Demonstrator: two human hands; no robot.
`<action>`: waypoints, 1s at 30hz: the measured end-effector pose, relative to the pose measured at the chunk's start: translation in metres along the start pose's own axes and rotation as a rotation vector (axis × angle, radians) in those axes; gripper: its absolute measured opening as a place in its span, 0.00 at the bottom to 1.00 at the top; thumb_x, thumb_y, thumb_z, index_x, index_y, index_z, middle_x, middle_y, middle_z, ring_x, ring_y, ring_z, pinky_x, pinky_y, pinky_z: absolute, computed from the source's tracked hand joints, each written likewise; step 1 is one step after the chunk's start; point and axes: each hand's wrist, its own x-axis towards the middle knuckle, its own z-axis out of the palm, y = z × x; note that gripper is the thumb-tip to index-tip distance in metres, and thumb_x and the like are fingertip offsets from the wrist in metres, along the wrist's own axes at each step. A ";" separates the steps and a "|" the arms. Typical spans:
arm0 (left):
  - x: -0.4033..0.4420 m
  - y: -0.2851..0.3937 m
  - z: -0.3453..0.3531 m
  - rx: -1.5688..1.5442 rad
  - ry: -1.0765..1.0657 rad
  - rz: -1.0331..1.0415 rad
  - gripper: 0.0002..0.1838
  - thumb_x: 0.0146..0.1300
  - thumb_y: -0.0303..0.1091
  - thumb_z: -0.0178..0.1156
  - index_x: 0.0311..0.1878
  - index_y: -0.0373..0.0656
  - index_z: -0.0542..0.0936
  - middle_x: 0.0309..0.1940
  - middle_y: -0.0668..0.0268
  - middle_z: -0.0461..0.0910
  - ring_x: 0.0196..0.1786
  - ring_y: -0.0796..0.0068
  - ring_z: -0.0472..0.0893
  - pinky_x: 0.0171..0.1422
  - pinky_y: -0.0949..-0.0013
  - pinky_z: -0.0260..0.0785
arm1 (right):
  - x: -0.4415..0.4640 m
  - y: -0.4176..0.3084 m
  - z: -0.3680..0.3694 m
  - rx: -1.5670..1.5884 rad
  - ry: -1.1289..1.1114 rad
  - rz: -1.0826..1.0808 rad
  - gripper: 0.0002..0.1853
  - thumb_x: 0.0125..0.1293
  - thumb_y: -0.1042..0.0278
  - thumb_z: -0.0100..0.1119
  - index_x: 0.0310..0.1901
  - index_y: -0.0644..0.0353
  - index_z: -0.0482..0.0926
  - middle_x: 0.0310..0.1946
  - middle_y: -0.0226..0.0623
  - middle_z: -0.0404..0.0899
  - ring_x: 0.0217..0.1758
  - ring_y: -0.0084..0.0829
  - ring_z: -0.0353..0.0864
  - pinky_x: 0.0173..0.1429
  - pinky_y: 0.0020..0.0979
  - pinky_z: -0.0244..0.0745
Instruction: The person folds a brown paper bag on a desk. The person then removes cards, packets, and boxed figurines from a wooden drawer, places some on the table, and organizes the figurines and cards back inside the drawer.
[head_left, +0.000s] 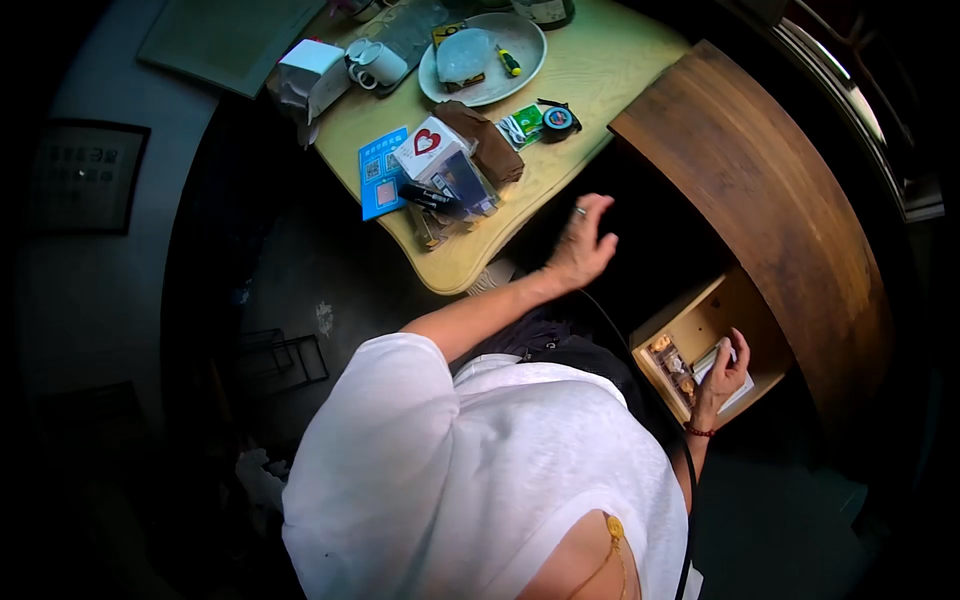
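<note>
My left hand [583, 247] hangs in the air beyond the table's curved front edge, with a ring on one finger. Its thumb stands apart from the bent fingers, and nothing shows in it. Over a wooden drawer [690, 310] at the right is my right hand [722, 378], a red bead bracelet at its wrist. Those fingers are loosely curved and apart, above a flat white item [738, 394]; whether they touch it I cannot tell. Small brown and gold items [671, 367] lie beside it in the drawer.
A pale wooden table [590, 60] bears a plate [535, 65] with a yellow-green screwdriver [510, 63], a heart-marked white box [425, 142], a blue QR-code card [372, 185], a tape measure [558, 122] and white mugs [382, 65]. A curved brown wooden top [770, 190] overhangs the drawer.
</note>
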 end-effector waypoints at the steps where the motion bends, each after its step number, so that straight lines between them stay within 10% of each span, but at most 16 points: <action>1: 0.009 -0.020 -0.039 0.028 0.121 -0.036 0.29 0.48 0.26 0.57 0.56 0.34 0.62 0.52 0.49 0.62 0.56 0.50 0.65 0.61 0.60 0.59 | 0.001 -0.013 0.023 0.079 -0.116 0.079 0.12 0.64 0.70 0.53 0.47 0.64 0.75 0.40 0.34 0.77 0.42 0.21 0.74 0.46 0.20 0.68; 6: 0.032 -0.159 -0.219 0.738 0.471 -0.304 0.38 0.46 0.34 0.62 0.59 0.29 0.57 0.56 0.39 0.57 0.59 0.41 0.59 0.66 0.53 0.50 | -0.011 -0.068 0.126 0.256 -0.423 0.187 0.12 0.62 0.72 0.55 0.46 0.65 0.75 0.40 0.33 0.77 0.42 0.23 0.74 0.50 0.22 0.68; 9: 0.038 -0.231 -0.273 0.356 0.491 -0.947 0.42 0.47 0.42 0.69 0.60 0.29 0.60 0.55 0.46 0.68 0.57 0.57 0.70 0.59 0.56 0.64 | -0.021 -0.092 0.162 0.237 -0.491 0.250 0.10 0.61 0.72 0.55 0.43 0.66 0.76 0.37 0.32 0.78 0.41 0.21 0.74 0.47 0.22 0.68; 12: 0.034 -0.236 -0.285 -0.509 0.206 -0.919 0.34 0.49 0.42 0.69 0.55 0.33 0.69 0.48 0.54 0.76 0.48 0.66 0.78 0.51 0.61 0.72 | -0.029 -0.090 0.199 0.257 -0.611 0.341 0.10 0.60 0.71 0.56 0.42 0.66 0.76 0.35 0.31 0.78 0.38 0.20 0.74 0.45 0.21 0.69; 21: 0.047 -0.266 -0.286 -0.773 0.252 -0.965 0.22 0.52 0.31 0.65 0.48 0.31 0.74 0.40 0.57 0.80 0.40 0.66 0.81 0.42 0.65 0.77 | 0.005 -0.179 0.420 0.152 -0.972 -0.296 0.22 0.63 0.58 0.50 0.51 0.68 0.71 0.48 0.54 0.73 0.53 0.47 0.72 0.57 0.35 0.66; 30: 0.043 -0.268 -0.284 -0.748 0.527 -0.910 0.21 0.48 0.31 0.67 0.45 0.32 0.74 0.39 0.57 0.79 0.39 0.66 0.80 0.43 0.66 0.74 | -0.004 -0.204 0.519 -0.057 -1.054 -0.189 0.22 0.57 0.52 0.58 0.37 0.67 0.71 0.31 0.51 0.77 0.39 0.48 0.77 0.43 0.39 0.69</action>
